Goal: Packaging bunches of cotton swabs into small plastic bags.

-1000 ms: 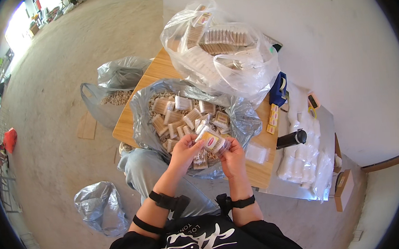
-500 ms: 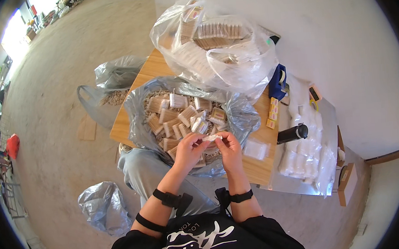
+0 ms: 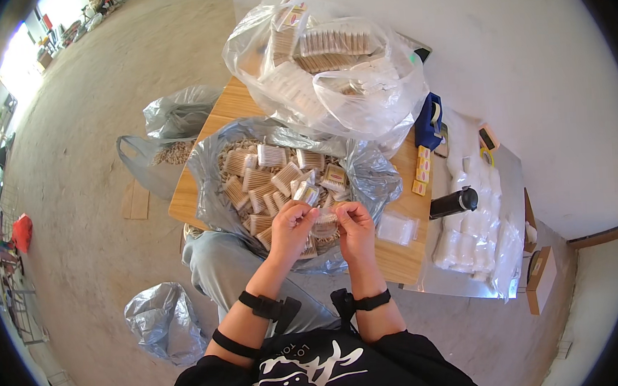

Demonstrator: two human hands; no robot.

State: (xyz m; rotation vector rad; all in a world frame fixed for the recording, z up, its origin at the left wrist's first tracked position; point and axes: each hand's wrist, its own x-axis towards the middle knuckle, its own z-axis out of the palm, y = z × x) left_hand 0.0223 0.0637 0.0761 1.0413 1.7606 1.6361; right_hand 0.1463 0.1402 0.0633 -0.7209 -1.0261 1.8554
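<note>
My left hand [image 3: 290, 231] and my right hand [image 3: 355, 225] are close together over a grey plastic bag [image 3: 208, 192] on the table. Fingers and thumbs of both pinch a small clear plastic bag [image 3: 324, 225] stretched between them. What it contains is hard to make out. Below, the grey bag stands wide at the top, filled with loose cotton swabs [image 3: 251, 148] and small packs of cotton swabs [image 3: 272, 155]. One pack [image 3: 335, 178] with a yellow label lies beyond my right hand.
Behind stands a large clear bag [image 3: 371, 111] of packed swabs. To the right are a blue tape dispenser [image 3: 428, 122], small yellow boxes [image 3: 422, 172], a stack of flat clear bags [image 3: 397, 229], a black bottle [image 3: 454, 203] and wrapped white bundles [image 3: 477, 218]. A crumpled grey bag [image 3: 163, 322] lies on the floor.
The white bundle of swab tips seen between my fingers no longer shows there; clear plastic is visible instead. My hands have moved slightly apart, and the whole view has shifted a little.
</note>
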